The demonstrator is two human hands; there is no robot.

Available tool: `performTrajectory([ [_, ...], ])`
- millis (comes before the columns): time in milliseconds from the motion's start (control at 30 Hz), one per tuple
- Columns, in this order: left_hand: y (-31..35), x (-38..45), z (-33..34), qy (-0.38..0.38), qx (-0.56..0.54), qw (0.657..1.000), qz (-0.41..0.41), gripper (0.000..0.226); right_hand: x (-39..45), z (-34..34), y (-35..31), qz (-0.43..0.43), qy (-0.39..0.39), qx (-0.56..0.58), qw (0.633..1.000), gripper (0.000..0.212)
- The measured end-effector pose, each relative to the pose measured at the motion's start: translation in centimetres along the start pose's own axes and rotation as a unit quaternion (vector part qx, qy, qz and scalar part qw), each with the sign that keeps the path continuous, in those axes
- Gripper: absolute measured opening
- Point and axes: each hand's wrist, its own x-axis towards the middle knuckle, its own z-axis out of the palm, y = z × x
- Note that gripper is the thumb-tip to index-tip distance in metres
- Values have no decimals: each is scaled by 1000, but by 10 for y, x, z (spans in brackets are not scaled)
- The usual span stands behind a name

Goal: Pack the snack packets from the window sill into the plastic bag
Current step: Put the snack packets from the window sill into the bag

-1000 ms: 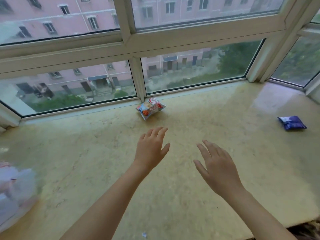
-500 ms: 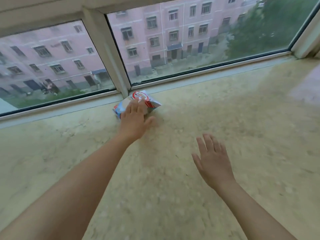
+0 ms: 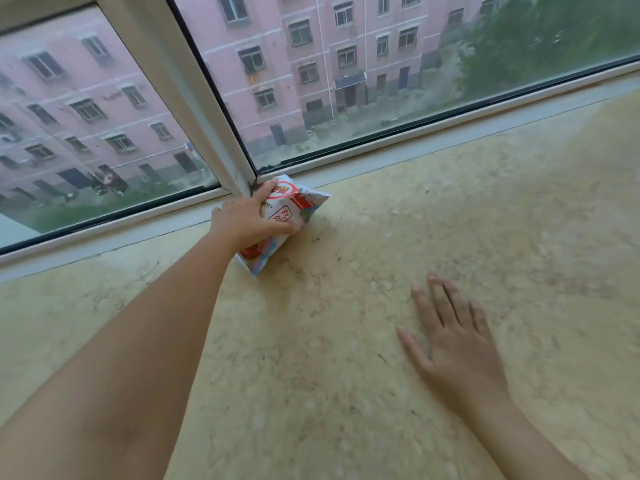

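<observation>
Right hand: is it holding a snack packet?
No, the right hand lies flat with fingers spread on the sill; only the left hand grips the snack packet.

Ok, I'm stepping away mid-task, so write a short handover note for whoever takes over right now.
Left hand: grips the snack packet at the far edge of the window sill, by the window frame; packet still touches the sill.
Right hand: open, flat on the sill, holding nothing.
Done: grip taken on this packet.
Left: lift it and put it in the plastic bag, which is out of view now; then check the sill for more packets.
</observation>
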Motion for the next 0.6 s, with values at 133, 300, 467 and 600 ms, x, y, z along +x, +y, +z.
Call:
performTrajectory([
  [133, 21, -12, 8, -3, -29, 998, 48, 104, -1, 0, 1, 1, 15, -2, 1000, 74],
  [300, 103, -44, 30, 39, -53, 988, 141, 91, -1, -2, 6, 7, 59, -1, 998, 68],
  [467, 199, -74, 65, 62, -70, 977, 191, 86, -16, -25, 83, 123, 114, -28, 985, 61],
  [600, 268, -94, 93, 75, -79, 971, 213, 86, -40, -54, 163, 189, 121, -53, 973, 57],
])
